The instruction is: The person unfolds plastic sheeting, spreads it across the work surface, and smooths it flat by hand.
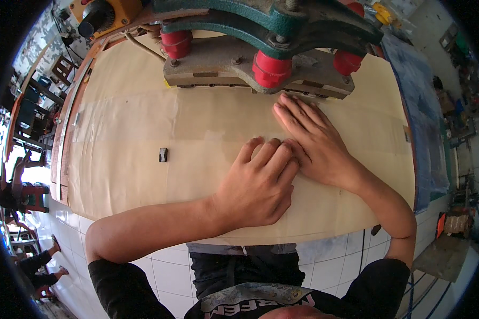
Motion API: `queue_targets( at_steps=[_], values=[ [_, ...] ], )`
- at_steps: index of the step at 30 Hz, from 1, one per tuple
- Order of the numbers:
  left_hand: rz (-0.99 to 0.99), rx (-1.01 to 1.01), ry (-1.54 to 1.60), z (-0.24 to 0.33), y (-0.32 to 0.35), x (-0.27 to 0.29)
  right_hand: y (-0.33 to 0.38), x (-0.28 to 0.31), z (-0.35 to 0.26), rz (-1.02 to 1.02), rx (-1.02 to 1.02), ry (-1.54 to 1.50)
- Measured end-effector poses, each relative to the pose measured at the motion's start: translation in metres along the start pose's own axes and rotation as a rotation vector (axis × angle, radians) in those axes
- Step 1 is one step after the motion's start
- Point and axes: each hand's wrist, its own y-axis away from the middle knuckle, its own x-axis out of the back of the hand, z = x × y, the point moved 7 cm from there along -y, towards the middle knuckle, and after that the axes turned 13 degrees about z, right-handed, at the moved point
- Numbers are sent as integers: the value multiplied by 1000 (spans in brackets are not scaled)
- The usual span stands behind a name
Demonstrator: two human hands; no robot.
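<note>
My right hand (316, 141) lies flat on the tan sheet (117, 181) that covers the table, its fingers stretched toward the lower edge of a press (250, 74). Right beside it, near its thumb, my left hand (264, 181) rests on the same sheet with its fingers curled in. What those fingers hold, if anything, is hidden beneath them. To the left of my hands sits a small black block (163, 154) with a lighter band, by itself on the sheet.
Above the press plate are red insulators (271, 69) and a green metal frame (223, 25). An orange box with a black knob (97, 18) stands at the far left. Blue plastic sheeting (423, 127) hangs along the right edge. People sit on stools (34, 196) at the left.
</note>
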Motion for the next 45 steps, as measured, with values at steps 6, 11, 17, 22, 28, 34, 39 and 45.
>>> queue_targets(
  at_steps=[6,11,17,22,28,34,39,45],
  values=[
    [1,-5,-2,0,-2,-2,0,2,2,11,1,-2],
    [3,-8,-6,-2,0,-1,-1,-1,1,39,3,-10],
    [0,0,22,-2,-1,-1,-1,12,-4,147,10,-45],
    [5,-6,10,-2,-1,-1,-2,15,-6,192,13,-76],
    [15,-23,-6,-1,-1,3,-4,21,-14,237,49,-67],
    [-145,-1,14,1,-5,4,-1,34,-21,122,-24,-54],
    [-166,-77,-53,12,22,30,22,65,-40,60,-48,-105],
    [32,165,54,6,62,123,107,129,-14,325,-390,-163]
  ],
)
